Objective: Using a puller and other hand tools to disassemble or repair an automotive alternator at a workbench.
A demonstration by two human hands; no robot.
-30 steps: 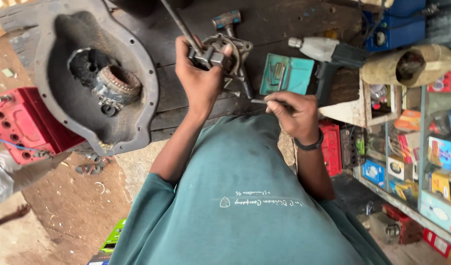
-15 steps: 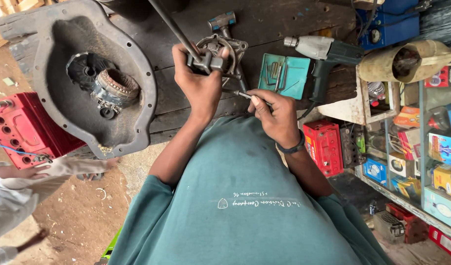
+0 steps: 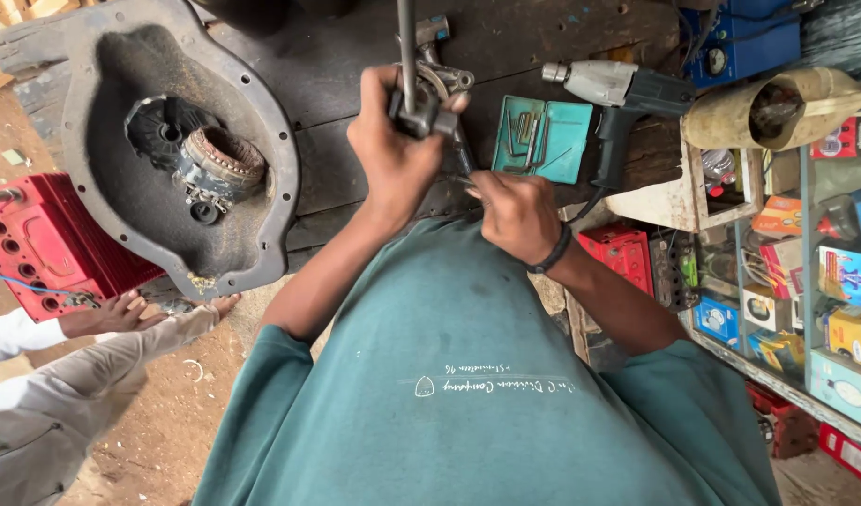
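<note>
My left hand [image 3: 393, 155] is closed around a small metal fitting [image 3: 428, 98] with a long steel rod [image 3: 407, 42] that runs up out of view. It holds this over a dark wooden bench [image 3: 355, 178]. My right hand [image 3: 513, 208], with a black band at the wrist, sits just below and to the right. It pinches a thin metal tool [image 3: 463, 178] whose tip points at the underside of the fitting. Both forearms reach up from my teal shirt.
A grey bell housing [image 3: 93, 112] with a toothed part inside lies at the left, beside a red battery [image 3: 37, 248]. A teal hex-key case [image 3: 545, 136] and grey power drill [image 3: 618, 89] lie at the right. Shelves of boxes [image 3: 824, 290] stand far right. Another person's hand [image 3: 112, 314] reaches in lower left.
My right hand has moved left and closer under my left hand. The rod now stands nearly upright. Another person's hand and sleeve have come further in at the lower left.
</note>
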